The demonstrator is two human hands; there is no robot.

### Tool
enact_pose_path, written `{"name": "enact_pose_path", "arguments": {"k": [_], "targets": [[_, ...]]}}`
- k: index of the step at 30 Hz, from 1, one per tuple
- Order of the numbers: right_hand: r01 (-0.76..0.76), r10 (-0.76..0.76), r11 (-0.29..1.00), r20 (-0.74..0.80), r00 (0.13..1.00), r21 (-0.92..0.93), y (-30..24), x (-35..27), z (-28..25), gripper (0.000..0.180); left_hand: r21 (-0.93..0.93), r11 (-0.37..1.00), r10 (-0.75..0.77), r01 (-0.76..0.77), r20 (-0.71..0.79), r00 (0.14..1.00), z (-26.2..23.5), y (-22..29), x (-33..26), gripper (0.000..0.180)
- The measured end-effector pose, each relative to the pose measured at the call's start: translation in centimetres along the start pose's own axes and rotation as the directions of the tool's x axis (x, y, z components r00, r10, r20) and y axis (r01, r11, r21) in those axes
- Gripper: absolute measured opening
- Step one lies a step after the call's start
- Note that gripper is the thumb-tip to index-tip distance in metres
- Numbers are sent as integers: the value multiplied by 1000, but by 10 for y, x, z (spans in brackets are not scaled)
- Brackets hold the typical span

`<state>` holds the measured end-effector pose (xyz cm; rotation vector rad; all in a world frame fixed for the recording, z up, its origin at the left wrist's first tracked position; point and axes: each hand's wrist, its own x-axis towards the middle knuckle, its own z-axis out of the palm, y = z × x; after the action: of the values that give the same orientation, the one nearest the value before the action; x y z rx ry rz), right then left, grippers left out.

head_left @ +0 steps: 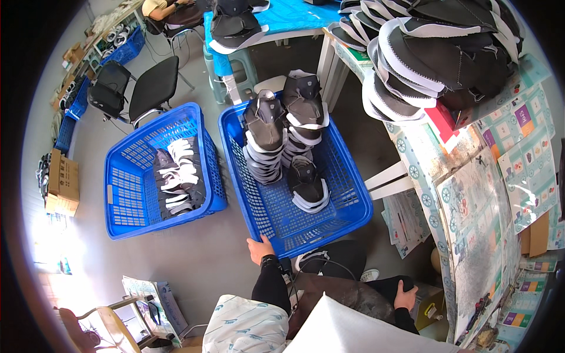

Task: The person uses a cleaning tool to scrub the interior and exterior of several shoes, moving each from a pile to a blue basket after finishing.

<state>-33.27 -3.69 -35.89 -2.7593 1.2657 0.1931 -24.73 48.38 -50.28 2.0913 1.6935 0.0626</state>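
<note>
From the head view, your left hand (259,250) is at the near left corner of the blue plastic basket (318,238), fingers curled and seemingly closed on its rim. Your right hand (405,295) is well apart from the basket, beside your dark-clothed leg, its fingers part-curled; you can't tell from here whether it has hold of anything.

The basket sits in front of you, with black-and-white shoe uppers in it: a tall left stack (265,132), a rear right stack (304,103) beside it, and a shorter front stack (307,182) nearer you. Much of the basket floor on your side is bare. To the left, apart from it, a second blue basket (126,188) has loose uppers (176,173) lying in it. On the worktable (471,200) to your right is a large pile of uppers (432,59).

The step in hand looks like steadying or positioning the basket. Shifting it further would call for a firm rim grip and a level pull, since the tall stacks could topple.
</note>
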Motion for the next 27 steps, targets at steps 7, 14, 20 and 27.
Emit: {"name": "enact_pose_path", "arguments": {"k": [7, 14, 20, 27], "targets": [[2, -2, 1000, 13, 1000, -4, -4, 3, -2, 83, 11, 1000, 9, -9, 20, 1000, 0, 3, 0, 43], [-4, 4, 1000, 12, 1000, -3, -3, 0, -3, 83, 14, 1000, 13, -14, 8, 1000, 1, 0, -1, 43], [-26, 26, 1000, 47, 999, -4, -5, 0, -7, 87, 8, 1000, 27, -27, 9, 1000, 1, -2, 1, 44], [-27, 28, 1000, 51, 998, -8, -8, -1, -8, 87, 4, 1000, 18, -18, 2, 1000, 2, -1, 1, 43]]}}
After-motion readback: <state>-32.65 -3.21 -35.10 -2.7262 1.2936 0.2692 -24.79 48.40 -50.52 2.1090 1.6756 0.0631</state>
